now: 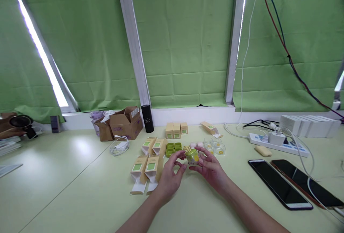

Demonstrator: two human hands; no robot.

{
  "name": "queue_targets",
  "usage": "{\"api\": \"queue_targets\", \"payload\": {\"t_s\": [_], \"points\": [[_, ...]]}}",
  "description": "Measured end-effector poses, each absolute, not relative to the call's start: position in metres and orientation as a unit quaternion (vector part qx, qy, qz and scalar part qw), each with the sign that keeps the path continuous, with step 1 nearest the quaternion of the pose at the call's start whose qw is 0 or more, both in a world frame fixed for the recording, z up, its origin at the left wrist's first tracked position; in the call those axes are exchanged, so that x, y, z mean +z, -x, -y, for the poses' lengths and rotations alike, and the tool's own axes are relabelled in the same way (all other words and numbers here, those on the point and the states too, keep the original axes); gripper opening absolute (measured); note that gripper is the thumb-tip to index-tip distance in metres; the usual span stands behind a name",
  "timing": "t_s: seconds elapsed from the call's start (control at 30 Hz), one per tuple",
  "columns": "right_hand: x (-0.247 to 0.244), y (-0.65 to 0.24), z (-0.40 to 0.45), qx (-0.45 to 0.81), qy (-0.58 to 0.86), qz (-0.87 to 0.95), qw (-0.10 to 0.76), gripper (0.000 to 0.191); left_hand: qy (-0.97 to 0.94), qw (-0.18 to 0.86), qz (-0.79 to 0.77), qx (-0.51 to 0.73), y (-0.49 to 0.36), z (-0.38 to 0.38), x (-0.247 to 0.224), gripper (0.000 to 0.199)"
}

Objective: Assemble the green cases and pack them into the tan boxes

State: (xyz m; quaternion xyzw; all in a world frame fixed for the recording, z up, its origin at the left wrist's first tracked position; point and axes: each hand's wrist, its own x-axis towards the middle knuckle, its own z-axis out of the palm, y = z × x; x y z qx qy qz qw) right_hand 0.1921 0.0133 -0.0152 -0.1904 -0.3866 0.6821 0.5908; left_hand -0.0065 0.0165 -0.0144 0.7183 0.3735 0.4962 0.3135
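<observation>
Between my two hands is a small clear container with a green lid (191,156), a yellow spot showing on its side. My left hand (173,172) has its fingertips at the container's left edge, and my right hand (211,166) grips it from the right. Just behind are green square lids (173,148), pale pink pieces (196,144) and clear cups (220,149) with yellow spots. Open small cardboard boxes (152,165) lie left of my left hand, their white flaps spread. Three upright small boxes (176,130) stand farther back.
An open brown carton (126,124) and a black cylinder (147,119) stand at the back left, near a coiled white cable (120,146). On the right are two phones (279,183), a power strip (279,143), white boxes (309,125) and loose cables.
</observation>
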Motion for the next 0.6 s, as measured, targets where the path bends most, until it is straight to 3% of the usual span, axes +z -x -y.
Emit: {"api": "queue_targets", "payload": {"t_s": [0.27, 0.6], "points": [[-0.021, -0.188, -0.015, 0.582, 0.234, 0.476, 0.616, 0.069, -0.667, 0.389, -0.388, 0.504, 0.003, -0.017, -0.014, 0.055], [-0.02, -0.183, -0.011, 0.532, 0.256, 0.528, 0.611, 0.068, -0.642, 0.45, -0.373, 0.496, 0.002, -0.012, -0.003, 0.057]]}}
